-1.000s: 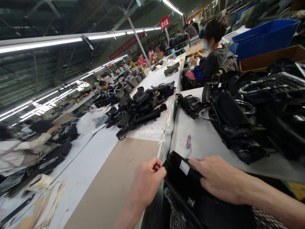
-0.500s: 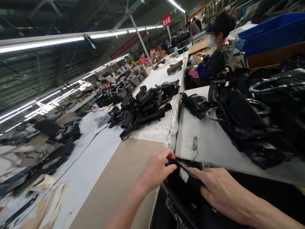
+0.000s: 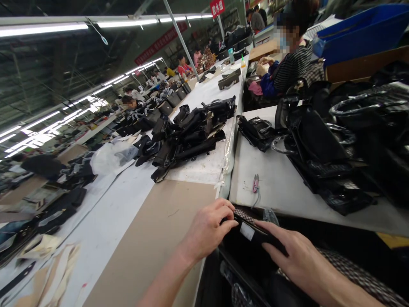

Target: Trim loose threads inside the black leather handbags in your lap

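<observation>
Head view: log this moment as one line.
left hand: pinching black bag edge | right hand: fingers laid on bag | white label showing | pink tool on table

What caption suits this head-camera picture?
Left hand pinches, right hand presses a black bag at the table edge, near heaped bags.

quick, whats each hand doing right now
left hand: closed, fingers pinching the edge of the black bag
right hand: open, fingers lying flat on the same bag, not gripping

Bright ceiling tube lights (image 3: pixel 44 27) glare overhead, while wide-angle distortion bends the edges.
</observation>
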`<state>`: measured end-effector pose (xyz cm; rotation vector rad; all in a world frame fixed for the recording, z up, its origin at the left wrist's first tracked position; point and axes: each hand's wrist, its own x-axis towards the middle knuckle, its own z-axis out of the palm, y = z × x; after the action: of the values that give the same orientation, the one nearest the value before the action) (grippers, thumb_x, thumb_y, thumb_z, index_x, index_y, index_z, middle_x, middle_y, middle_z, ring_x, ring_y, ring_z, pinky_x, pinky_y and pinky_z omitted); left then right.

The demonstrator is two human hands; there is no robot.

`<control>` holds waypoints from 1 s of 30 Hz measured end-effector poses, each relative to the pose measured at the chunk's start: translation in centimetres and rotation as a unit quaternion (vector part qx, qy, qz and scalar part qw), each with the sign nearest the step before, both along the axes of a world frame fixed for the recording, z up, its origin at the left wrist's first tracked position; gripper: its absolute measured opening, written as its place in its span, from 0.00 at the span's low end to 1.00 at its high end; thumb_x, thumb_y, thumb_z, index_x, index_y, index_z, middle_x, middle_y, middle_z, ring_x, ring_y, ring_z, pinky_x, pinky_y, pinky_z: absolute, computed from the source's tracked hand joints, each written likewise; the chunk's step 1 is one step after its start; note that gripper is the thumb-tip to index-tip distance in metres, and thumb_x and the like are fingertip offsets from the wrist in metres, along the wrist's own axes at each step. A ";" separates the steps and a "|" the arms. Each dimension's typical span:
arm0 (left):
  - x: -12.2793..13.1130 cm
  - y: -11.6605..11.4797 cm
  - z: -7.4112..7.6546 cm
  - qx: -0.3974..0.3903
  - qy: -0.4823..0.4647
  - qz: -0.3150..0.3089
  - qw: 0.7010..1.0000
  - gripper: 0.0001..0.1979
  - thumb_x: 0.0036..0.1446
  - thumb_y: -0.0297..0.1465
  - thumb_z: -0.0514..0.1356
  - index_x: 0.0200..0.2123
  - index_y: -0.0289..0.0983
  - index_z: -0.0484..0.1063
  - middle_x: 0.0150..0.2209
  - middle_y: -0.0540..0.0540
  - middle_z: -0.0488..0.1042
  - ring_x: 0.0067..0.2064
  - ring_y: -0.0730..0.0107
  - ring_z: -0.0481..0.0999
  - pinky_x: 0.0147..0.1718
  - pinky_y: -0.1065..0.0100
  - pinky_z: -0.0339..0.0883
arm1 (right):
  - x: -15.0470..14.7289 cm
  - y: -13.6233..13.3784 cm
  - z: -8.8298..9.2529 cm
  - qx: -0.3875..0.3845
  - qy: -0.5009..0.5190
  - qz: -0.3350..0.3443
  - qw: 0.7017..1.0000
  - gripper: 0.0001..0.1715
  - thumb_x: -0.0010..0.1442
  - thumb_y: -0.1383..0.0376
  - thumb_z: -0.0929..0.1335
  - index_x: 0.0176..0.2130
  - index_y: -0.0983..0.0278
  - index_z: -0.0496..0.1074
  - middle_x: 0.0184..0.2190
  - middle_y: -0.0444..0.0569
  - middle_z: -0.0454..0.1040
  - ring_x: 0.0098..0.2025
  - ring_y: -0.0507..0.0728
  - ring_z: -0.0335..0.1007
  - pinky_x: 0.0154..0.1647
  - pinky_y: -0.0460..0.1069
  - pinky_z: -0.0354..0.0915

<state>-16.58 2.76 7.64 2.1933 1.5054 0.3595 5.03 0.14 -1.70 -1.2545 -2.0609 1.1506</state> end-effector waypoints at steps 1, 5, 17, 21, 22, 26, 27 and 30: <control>-0.1 0.1 -0.1 0.006 -0.003 -0.015 1.000 0.08 0.57 0.25 0.61 0.26 0.38 0.67 0.45 0.50 0.75 0.39 0.73 0.75 0.39 0.72 0.66 | 0.0 0.0 0.1 -0.004 0.004 -0.005 1.000 0.25 0.61 0.68 0.61 0.58 0.66 0.66 0.51 0.54 0.75 0.51 0.62 0.73 0.54 0.59 0.67; -0.3 0.5 -0.4 0.026 -0.006 -0.085 0.996 0.07 0.61 0.24 0.56 0.30 0.38 0.68 0.47 0.49 0.76 0.44 0.71 0.76 0.43 0.71 0.67 | 0.2 0.3 0.2 0.019 -0.005 -0.013 1.000 0.24 0.62 0.67 0.64 0.58 0.65 0.66 0.52 0.54 0.74 0.51 0.62 0.73 0.53 0.58 0.69; -0.1 0.9 -1.6 0.098 0.010 -0.072 0.993 0.08 0.64 0.26 0.53 0.31 0.38 0.66 0.40 0.48 0.77 0.39 0.72 0.76 0.36 0.72 0.66 | 0.2 1.5 0.7 0.090 -0.085 0.001 0.992 0.19 0.64 0.68 0.67 0.55 0.62 0.70 0.40 0.50 0.80 0.36 0.60 0.78 0.37 0.52 0.73; 0.0 0.8 -2.0 0.088 0.009 -0.049 0.995 0.08 0.63 0.25 0.53 0.30 0.37 0.66 0.38 0.47 0.76 0.37 0.72 0.75 0.36 0.72 0.66 | 0.2 1.7 0.9 0.102 -0.062 0.014 0.993 0.17 0.65 0.68 0.66 0.53 0.60 0.71 0.38 0.47 0.80 0.35 0.57 0.78 0.38 0.49 0.71; 0.1 0.8 -2.1 0.084 0.009 -0.042 0.996 0.08 0.63 0.25 0.53 0.30 0.38 0.66 0.37 0.48 0.75 0.37 0.72 0.75 0.36 0.72 0.66 | 0.2 1.6 0.9 0.105 -0.060 0.018 0.992 0.15 0.66 0.68 0.65 0.52 0.61 0.71 0.37 0.47 0.79 0.34 0.57 0.77 0.37 0.48 0.70; 0.5 0.4 -2.0 0.070 0.005 -0.016 0.997 0.09 0.63 0.25 0.53 0.29 0.38 0.64 0.35 0.48 0.74 0.36 0.72 0.74 0.36 0.72 0.65 | 0.3 1.3 1.0 0.149 -0.072 0.064 0.984 0.13 0.68 0.68 0.61 0.47 0.64 0.72 0.31 0.48 0.77 0.32 0.56 0.74 0.36 0.50 0.67; 0.5 0.3 -2.0 0.067 0.002 -0.013 0.998 0.09 0.63 0.26 0.53 0.29 0.38 0.64 0.35 0.48 0.74 0.36 0.71 0.74 0.36 0.71 0.65 | 0.3 1.2 1.0 0.163 -0.074 0.079 0.981 0.14 0.69 0.68 0.60 0.48 0.65 0.71 0.31 0.49 0.76 0.32 0.57 0.73 0.36 0.50 0.66; 0.5 -0.3 -1.8 0.058 -0.012 0.000 0.998 0.10 0.63 0.26 0.53 0.28 0.38 0.64 0.34 0.48 0.73 0.36 0.71 0.73 0.36 0.71 0.65 | 0.2 0.9 1.4 0.186 -0.067 0.106 0.974 0.18 0.68 0.72 0.57 0.54 0.67 0.66 0.36 0.52 0.76 0.37 0.59 0.73 0.38 0.52 0.66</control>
<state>-16.05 2.46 5.89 2.2684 1.5059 0.4828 5.21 1.06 -0.27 -0.9715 -2.4181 0.7259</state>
